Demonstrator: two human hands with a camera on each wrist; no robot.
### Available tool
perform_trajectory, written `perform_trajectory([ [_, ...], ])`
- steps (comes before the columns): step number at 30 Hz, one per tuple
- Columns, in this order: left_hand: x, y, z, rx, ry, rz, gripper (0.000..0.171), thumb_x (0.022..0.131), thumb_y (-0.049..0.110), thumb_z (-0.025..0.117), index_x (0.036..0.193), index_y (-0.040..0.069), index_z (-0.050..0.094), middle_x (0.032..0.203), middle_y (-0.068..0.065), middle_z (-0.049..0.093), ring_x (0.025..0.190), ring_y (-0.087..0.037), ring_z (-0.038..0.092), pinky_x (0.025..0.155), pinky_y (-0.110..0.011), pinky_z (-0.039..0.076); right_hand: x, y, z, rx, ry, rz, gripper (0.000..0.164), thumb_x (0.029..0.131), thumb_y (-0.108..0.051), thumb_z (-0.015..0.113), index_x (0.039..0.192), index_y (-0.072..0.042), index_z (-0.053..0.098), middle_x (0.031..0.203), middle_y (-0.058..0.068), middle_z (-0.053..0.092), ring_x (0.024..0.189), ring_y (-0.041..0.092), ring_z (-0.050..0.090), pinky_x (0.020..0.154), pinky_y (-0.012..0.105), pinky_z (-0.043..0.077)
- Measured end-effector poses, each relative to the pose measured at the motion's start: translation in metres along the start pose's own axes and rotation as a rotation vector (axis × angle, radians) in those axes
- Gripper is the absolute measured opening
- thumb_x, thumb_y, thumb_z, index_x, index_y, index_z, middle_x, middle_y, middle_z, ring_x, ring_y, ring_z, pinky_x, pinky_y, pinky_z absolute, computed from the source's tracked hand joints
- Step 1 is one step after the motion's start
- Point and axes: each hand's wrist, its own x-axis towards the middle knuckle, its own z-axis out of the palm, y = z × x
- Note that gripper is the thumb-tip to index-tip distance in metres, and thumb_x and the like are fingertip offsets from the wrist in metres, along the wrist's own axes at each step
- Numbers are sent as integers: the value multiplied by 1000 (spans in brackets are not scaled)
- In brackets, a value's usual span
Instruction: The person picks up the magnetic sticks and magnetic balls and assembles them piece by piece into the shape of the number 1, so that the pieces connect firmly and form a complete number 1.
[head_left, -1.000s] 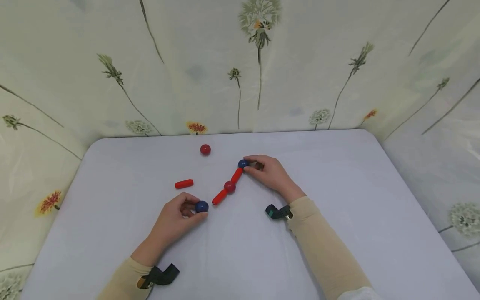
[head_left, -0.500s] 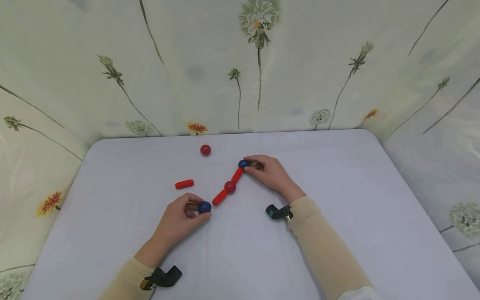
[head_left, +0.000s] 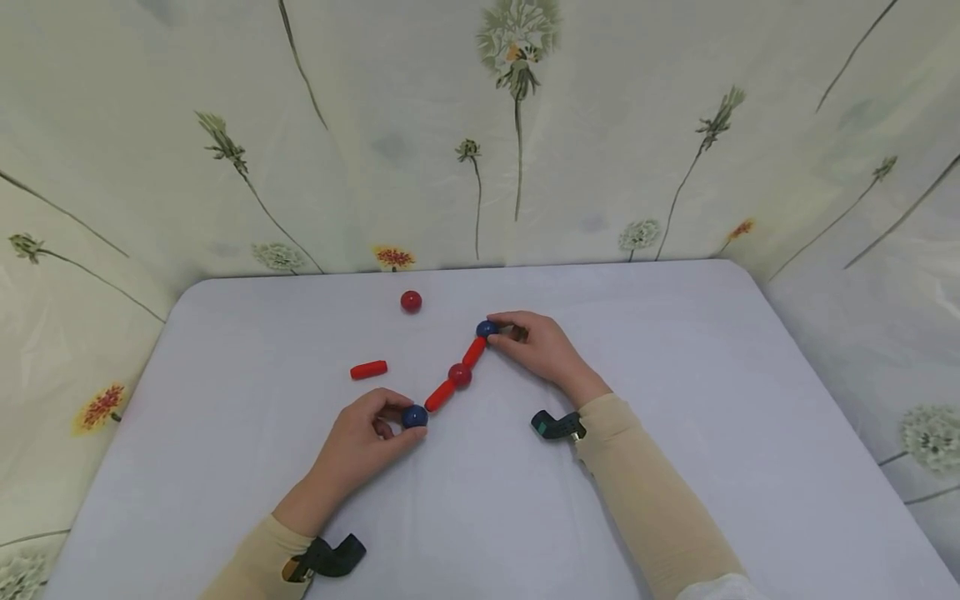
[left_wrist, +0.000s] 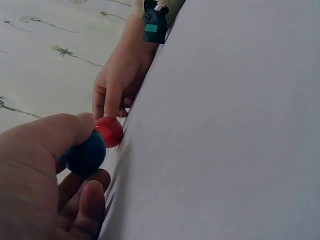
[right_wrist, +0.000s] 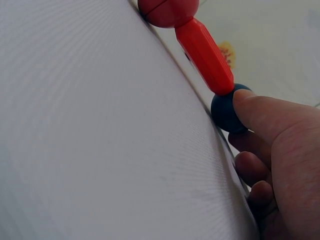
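Left hand [head_left: 362, 443] and right hand [head_left: 543, 347] each pinch one blue ball [head_left: 415, 416], near two red balls [head_left: 460, 375] and three red rods [head_left: 440, 396].

your left hand [head_left: 367, 437] pinches, thumb [head_left: 406, 438] nearest you; beyond its grip, to the right, your right hand [head_left: 542, 346] pinches likewise.

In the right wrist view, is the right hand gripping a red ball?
No, the right hand pinches a blue ball at one end of a red rod.
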Motion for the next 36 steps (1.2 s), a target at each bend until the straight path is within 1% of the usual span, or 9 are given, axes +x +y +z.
perform_trajectory([
  [9, 2, 0, 4, 59, 16, 3, 34, 79, 31, 85, 106, 23, 66, 87, 16, 63, 72, -7, 57, 60, -25, 47, 0, 1, 1, -6, 1, -5, 41, 91, -43, 70, 128, -28, 66, 98, -10, 65, 84, 11, 57, 75, 32, 49],
  [11, 2, 0, 5, 58, 16, -5, 33, 79, 31, 85, 105, 23, 66, 86, 15, 62, 72, -7, 57, 60, -26, 48, 0, 1, 1, -9, 0, -6, 41, 91, -43, 70, 128, -28, 66, 97, -11, 65, 84, 11, 58, 75, 32, 49],
  [16, 2, 3, 6, 69, 6, -24, 31, 80, 31, 84, 104, 23, 66, 84, 13, 60, 73, -8, 57, 61, -26, 48, -1, 1, 1, -5, 3, -3, 40, 91, -43, 70, 128, -28, 66, 96, -11, 65, 84, 11, 57, 74, 32, 49],
  [21, 2, 6, 6, 94, -5, -24, 31, 80, 33, 84, 104, 22, 68, 82, 9, 59, 72, -10, 54, 60, -26, 47, -1, 0, 1, -2, 5, 0, 40, 91, -42, 71, 128, -28, 66, 96, -11, 65, 84, 11, 57, 74, 33, 49],
  [28, 3, 5, 8, 119, -20, -42, 31, 79, 35, 84, 103, 23, 68, 82, 12, 58, 72, -8, 54, 61, -25, 47, 0, 1, 1, -10, 10, -10, 40, 91, -43, 70, 128, -28, 67, 94, -11, 65, 82, 11, 57, 74, 32, 49],
  [36, 3, 3, 9, 126, -14, -20, 33, 78, 38, 85, 102, 25, 67, 82, 13, 58, 72, -6, 53, 60, -25, 46, 0, 1, 1, -1, 11, -19, 40, 91, -41, 70, 128, -26, 67, 92, -10, 65, 82, 12, 57, 72, 33, 48],
])
